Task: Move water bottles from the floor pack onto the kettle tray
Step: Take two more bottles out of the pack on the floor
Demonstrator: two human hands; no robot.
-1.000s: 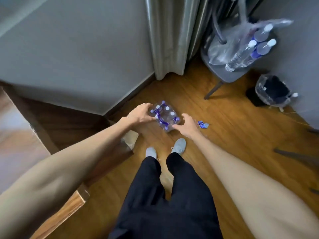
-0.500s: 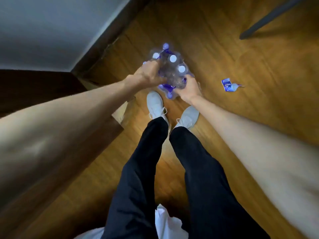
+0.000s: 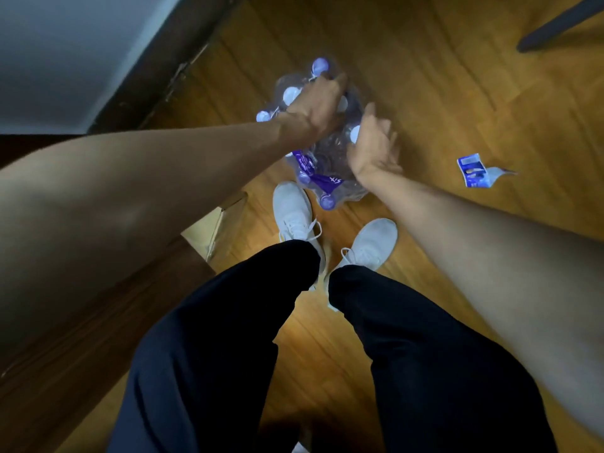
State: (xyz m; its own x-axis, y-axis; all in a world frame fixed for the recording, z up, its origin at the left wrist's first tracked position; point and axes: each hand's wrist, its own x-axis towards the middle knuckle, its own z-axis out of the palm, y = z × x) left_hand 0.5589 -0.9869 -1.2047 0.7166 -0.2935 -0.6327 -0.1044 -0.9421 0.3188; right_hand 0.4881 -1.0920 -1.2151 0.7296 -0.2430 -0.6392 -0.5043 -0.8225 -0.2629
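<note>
A shrink-wrapped pack of water bottles (image 3: 327,165) with white caps and purple labels stands on the wooden floor just ahead of my white shoes. My left hand (image 3: 315,107) lies on top of the pack, fingers curled down among the caps; what they clasp is hidden. My right hand (image 3: 372,148) presses against the pack's right side, fingers spread along the wrap beside one white cap. No kettle tray is in view.
A torn blue label scrap (image 3: 475,170) lies on the floor to the right. A dark chair leg (image 3: 555,26) crosses the top right corner. Dark skirting and a grey wall (image 3: 65,53) run along the left, with wooden furniture (image 3: 98,305) below my left arm.
My view has tilted down and come closer to the pack. My left hand has slid from the pack's left edge onto its top; my right hand has shifted up along its right side.
</note>
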